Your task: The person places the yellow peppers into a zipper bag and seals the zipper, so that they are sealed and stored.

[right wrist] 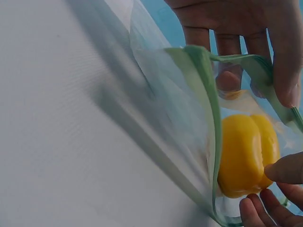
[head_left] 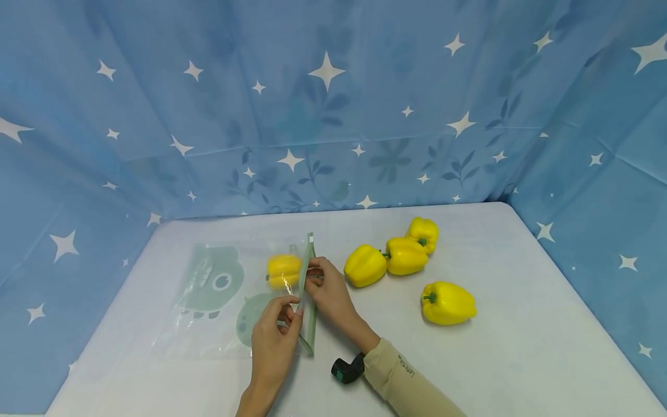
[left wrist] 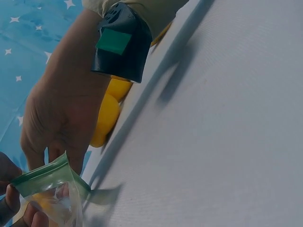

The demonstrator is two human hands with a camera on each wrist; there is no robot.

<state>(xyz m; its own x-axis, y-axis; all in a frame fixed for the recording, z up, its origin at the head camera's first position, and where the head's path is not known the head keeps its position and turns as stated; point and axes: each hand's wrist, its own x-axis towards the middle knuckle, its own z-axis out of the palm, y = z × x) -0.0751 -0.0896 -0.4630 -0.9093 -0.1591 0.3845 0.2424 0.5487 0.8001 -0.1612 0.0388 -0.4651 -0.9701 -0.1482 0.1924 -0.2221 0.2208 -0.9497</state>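
Observation:
A clear zip bag [head_left: 208, 289] with green cartoon prints and a green zip edge lies on the left of the table, its mouth facing right. Inside the mouth, seen through the plastic, is a yellow bell pepper [head_left: 283, 270]. My left hand [head_left: 273, 344] pinches the near side of the green edge and holds it apart from the other side. At the opening, my right hand [head_left: 332, 294] grips the pepper's stem end; in the right wrist view its thumb rests on the pepper [right wrist: 241, 153] and the other fingers curl beneath.
To the right of the bag, three yellow bell peppers [head_left: 366, 266] sit close together. Another bell pepper [head_left: 449, 303] lies nearer the front right. A black device [head_left: 347, 369] is strapped at my right wrist. Blue star-patterned curtains [head_left: 333, 116] surround the white table [head_left: 521, 347].

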